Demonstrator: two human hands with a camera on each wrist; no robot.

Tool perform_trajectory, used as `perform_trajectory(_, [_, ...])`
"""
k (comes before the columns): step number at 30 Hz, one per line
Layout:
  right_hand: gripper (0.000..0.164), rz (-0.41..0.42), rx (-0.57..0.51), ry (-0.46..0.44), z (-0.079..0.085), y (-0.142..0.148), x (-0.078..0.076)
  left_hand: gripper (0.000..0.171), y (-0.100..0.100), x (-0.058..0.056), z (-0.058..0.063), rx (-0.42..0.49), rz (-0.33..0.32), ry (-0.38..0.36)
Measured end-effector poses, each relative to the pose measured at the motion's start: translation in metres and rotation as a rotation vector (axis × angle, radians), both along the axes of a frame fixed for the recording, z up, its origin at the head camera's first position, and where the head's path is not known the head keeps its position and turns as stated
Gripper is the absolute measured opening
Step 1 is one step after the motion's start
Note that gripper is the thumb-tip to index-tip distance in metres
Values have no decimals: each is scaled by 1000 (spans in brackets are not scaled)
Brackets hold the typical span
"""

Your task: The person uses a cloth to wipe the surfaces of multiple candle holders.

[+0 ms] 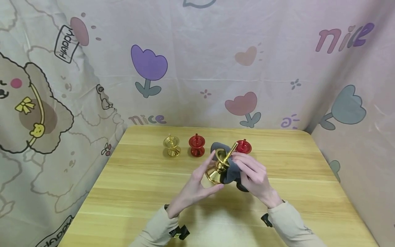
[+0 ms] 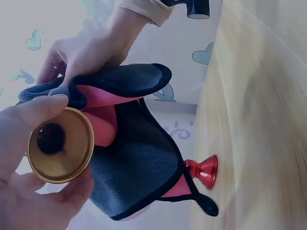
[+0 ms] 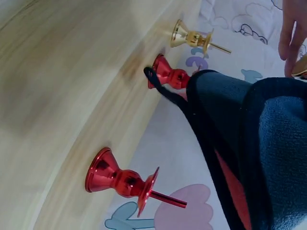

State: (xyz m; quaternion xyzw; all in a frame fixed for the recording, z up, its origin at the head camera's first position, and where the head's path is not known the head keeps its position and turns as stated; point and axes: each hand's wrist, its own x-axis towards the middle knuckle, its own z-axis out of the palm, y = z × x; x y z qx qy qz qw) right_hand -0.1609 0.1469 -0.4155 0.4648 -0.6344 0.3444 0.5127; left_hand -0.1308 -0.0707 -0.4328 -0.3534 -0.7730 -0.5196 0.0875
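Over the table my left hand (image 1: pixel 192 188) holds a gold candle holder (image 1: pixel 214 172) tilted, thumb at its base and fingers toward its dish. A thin gold stem points up and right from the dish. My right hand (image 1: pixel 256 176) grips a dark grey cloth (image 1: pixel 232 171) pressed against the holder's right side. In the left wrist view, the holder's hollow round base (image 2: pixel 72 153) faces the camera between thumb and fingers. There the cloth (image 2: pixel 139 167) hangs in folds, showing a pink underside, black edging and a small loop. It hides part of the holder.
Behind the hands stand a gold candle holder (image 1: pixel 171 145), a red candle holder (image 1: pixel 196 145) and, partly hidden by the right hand and cloth, another red one (image 1: pixel 243 146). The wooden table (image 1: pixel 123 206) meets a printed fabric backdrop (image 1: pixel 197 68) at the back.
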Motion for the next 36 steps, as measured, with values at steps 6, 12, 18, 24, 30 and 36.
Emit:
perform_trajectory(6, [23,75,30,13,4,2,2,102,-10,-2,-2,136,-208,-173])
perform_trajectory(12, [21,189,42,11,11,1,3,99,-20,-11,-2,221,-473,-338])
perform_trajectory(18, [23,143,26,18,10,1,3,101,-15,-9,1,112,-332,-299])
perform_trajectory(24, [26,58,33,8,6,1,3,108,-6,-1,4,13,-93,-58])
perform_trajectory(30, [25,94,35,-1,7,-1,5,105,-13,-8,4,93,-247,-135])
perform_trajectory(36, [23,181,43,5,12,-2,8,104,-23,-16,7,163,-470,-296])
